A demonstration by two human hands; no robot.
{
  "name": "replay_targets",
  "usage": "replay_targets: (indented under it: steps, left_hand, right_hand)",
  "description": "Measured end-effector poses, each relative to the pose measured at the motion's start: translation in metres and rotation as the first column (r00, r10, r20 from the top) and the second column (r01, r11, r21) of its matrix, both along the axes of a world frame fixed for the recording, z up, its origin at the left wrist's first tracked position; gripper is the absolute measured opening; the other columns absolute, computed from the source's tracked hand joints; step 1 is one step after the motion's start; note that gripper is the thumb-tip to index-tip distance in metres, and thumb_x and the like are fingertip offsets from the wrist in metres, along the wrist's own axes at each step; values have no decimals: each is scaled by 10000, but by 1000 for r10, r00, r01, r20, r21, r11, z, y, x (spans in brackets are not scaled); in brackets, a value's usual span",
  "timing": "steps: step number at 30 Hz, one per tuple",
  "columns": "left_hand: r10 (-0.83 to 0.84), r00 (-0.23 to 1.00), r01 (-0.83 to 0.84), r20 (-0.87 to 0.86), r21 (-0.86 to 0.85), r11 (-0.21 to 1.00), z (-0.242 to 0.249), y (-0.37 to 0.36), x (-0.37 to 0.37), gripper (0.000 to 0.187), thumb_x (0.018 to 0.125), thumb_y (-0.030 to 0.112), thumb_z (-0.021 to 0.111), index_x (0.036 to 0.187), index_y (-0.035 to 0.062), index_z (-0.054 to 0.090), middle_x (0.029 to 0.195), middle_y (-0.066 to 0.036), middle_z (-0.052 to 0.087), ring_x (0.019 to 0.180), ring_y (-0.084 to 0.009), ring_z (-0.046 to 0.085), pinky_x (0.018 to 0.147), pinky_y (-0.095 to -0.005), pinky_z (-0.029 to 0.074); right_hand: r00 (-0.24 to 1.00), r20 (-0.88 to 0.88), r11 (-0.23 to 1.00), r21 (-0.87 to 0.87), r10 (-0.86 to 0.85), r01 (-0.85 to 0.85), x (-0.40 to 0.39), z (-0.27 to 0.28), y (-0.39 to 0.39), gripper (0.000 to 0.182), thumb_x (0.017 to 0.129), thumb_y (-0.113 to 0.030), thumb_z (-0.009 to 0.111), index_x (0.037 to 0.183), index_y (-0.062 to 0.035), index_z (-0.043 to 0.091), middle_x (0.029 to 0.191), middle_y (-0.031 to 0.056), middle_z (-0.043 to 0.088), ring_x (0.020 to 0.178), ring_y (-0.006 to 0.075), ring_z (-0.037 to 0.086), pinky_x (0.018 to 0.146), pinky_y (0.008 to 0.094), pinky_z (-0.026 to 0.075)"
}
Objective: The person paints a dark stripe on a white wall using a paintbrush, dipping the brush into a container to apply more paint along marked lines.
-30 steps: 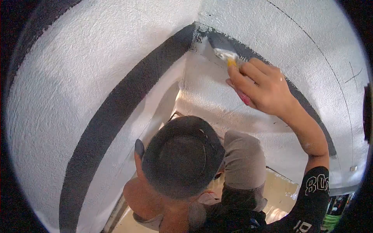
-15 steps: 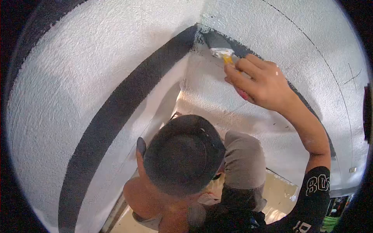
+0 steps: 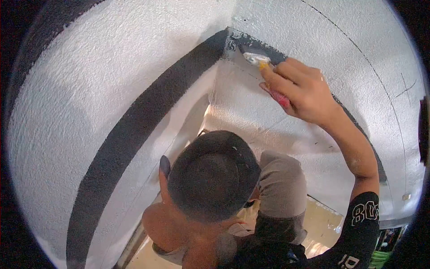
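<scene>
My right hand (image 3: 302,87), raised to the wall, is closed around the handle of a paintbrush (image 3: 257,59). The brush has a metal ferrule smeared with white, a yellow neck and a reddish handle end. Its dark bristles press on a black painted band (image 3: 271,51) just right of the wall corner, where the paint is patchy. Lower down, my left hand (image 3: 163,215) supports a dark round tub (image 3: 212,175) with dark contents. One finger with a dark-stained tip shows along its left side; most of that hand is hidden beneath.
A wide black curved band (image 3: 130,130) runs down the white textured wall (image 3: 80,107) on the left. Thin pencilled curves mark the right wall (image 3: 367,80). A bent knee in grey cloth (image 3: 283,184) is beside the tub. A green item (image 3: 380,258) lies at lower right.
The brush has tilted a little and shifted slightly along the black band near the corner, my right hand turning with it. The tub has moved only slightly.
</scene>
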State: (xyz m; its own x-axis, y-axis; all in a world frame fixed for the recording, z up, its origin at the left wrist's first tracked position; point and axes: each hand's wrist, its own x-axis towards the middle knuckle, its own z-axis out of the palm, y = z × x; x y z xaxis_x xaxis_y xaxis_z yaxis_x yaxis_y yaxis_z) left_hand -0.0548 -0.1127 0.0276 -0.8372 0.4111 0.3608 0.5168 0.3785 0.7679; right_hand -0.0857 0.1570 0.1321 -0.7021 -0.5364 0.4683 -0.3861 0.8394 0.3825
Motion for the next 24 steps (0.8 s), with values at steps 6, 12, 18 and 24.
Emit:
replay_targets:
  steps: [6, 12, 18, 24]
  left_hand:
    - [40, 996, -41, -79, -1, 999, 2, 1, 0, 839, 747, 536, 696, 1378, 88, 373, 1256, -78, 571, 1228, -246, 501, 1159, -492, 180]
    - [123, 992, -121, 29, -47, 992, -3, 2, 6, 1038, 687, 495, 768, 1422, 30, 203, 1263, -124, 557, 1205, -270, 524, 1157, -446, 215]
    - [102, 991, -94, 85, -98, 991, -10, -7, 8, 816, 631, 471, 833, 1286, 98, 523, 1289, -104, 548, 1246, -315, 461, 1104, -435, 282]
    - [-77, 948, -25, -308, -312, 950, 22, -2, -11, 1038, 695, 526, 736, 1437, 58, 183, 1304, -114, 524, 1215, -260, 513, 1156, -454, 210]
  right_hand:
    - [1000, 9, 995, 94, 26, -27, 18, 0, -11, 335, 720, -111, 732, 1022, -23, 615, 764, 46, 533, 635, 192, 550, 487, 312, 455]
    - [998, 54, 998, 62, 25, -28, 4, -5, -4, 362, 708, -124, 738, 1032, -27, 612, 780, 36, 527, 647, 175, 541, 466, 302, 453]
    - [999, 41, 997, 79, -11, 8, 13, -9, -10, 288, 677, -158, 636, 944, -64, 583, 742, 15, 480, 671, 164, 547, 490, 271, 495]
    - [999, 51, 996, 92, 8, -12, 6, -5, -6, 370, 725, -126, 726, 1063, -41, 599, 801, 30, 518, 661, 162, 539, 456, 291, 451]
